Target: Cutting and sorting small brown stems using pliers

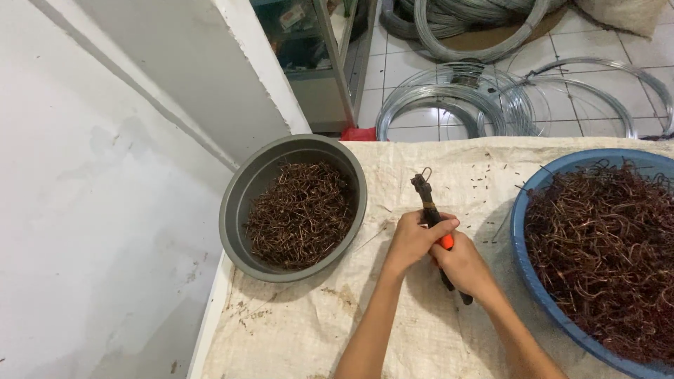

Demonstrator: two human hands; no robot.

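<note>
My left hand (413, 241) and my right hand (465, 268) are clasped together around a pair of dark pliers with orange handles (430, 208). The pliers' tip points away from me and grips a small bent copper wire hook (424, 174). The hands hover over a cloth-covered table (323, 323), between a grey round basin (239, 210) on the left and a blue basin (521, 231) on the right. Both basins hold heaps of brown copper wire pieces.
Small wire scraps (484, 184) lie scattered on the cloth beyond the pliers. Large coils of silver wire (449, 98) lie on the tiled floor past the table. A white wall and slanted beam stand at the left.
</note>
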